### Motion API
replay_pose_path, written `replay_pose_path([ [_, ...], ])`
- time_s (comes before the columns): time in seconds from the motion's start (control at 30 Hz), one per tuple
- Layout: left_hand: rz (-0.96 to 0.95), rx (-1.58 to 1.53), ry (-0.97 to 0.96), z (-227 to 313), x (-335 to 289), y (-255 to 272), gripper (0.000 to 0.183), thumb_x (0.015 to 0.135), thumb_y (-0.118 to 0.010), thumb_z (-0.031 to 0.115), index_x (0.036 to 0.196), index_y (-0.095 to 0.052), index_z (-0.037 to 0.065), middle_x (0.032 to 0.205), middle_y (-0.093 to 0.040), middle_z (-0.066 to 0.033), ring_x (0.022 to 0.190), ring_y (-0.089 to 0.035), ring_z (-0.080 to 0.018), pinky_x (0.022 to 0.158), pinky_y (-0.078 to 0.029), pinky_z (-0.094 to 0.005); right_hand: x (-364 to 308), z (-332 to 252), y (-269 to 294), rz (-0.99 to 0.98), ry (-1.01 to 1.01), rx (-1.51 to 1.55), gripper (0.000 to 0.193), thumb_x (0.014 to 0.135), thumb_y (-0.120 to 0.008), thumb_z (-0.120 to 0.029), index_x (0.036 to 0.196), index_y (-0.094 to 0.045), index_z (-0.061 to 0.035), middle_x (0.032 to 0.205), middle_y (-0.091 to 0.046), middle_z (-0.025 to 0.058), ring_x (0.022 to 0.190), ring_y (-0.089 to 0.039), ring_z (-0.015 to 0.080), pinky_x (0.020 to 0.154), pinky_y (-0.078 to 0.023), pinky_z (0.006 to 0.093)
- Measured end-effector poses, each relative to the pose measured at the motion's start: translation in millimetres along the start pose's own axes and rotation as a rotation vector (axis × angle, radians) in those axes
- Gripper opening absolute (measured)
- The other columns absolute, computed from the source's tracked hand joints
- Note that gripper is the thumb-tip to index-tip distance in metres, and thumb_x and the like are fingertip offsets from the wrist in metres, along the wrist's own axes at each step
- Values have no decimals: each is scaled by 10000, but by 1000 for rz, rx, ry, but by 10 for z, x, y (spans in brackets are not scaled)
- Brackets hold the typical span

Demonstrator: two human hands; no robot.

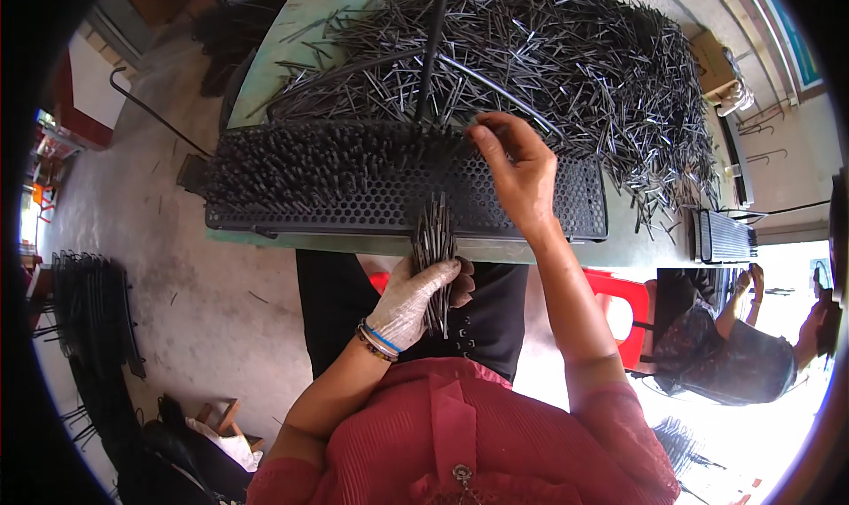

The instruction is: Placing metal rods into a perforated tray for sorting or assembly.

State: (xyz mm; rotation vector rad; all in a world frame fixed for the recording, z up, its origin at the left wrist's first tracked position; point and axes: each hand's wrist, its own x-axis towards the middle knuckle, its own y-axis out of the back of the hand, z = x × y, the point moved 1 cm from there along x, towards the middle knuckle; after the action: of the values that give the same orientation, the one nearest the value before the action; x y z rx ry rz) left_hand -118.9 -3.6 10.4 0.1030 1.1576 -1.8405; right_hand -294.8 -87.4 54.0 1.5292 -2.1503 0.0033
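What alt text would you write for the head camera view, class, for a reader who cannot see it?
A person's gloved left hand grips a bundle of thin dark rods while the bare right hand pinches one rod at a black perforated tray, partly filled with upright rods. A large heap of loose rods lies behind it.

rods [566, 54]: dark grey, shiny
perforated tray [354, 206]: black, honeycomb pattern of holes
glove [409, 302]: white
table [292, 41]: pale green
stool [619, 306]: red
blouse [460, 434]: red, fine ribs
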Motion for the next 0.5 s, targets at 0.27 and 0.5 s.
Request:
replay_pose_path([
  [0.27, 15, -62, 56, 59, -46, -20, 220, 936, -541, 112, 1137, -542, 22, 951, -651, -118, 798, -667, -209, 666, -593, -335, -23, 35, -26, 11, 56, -98, 168, 865, -677, -70, 1019, -650, -8, 868, -695, 92, 726, -658, 132, 663, -512, 260],
  [0.5, 1, -11, 35, 46, -20, -2, 247, 929, -562, 112, 1160, -538, 27, 945, -655, -119, 748, -652, -183, 579, -535, -267, -52, 70, -99, -23, 300, -232, 182, 821, -699, -41, 995, -648, -21, 877, -669, 121, 715, -662, 248, 619, -524, 308],
])
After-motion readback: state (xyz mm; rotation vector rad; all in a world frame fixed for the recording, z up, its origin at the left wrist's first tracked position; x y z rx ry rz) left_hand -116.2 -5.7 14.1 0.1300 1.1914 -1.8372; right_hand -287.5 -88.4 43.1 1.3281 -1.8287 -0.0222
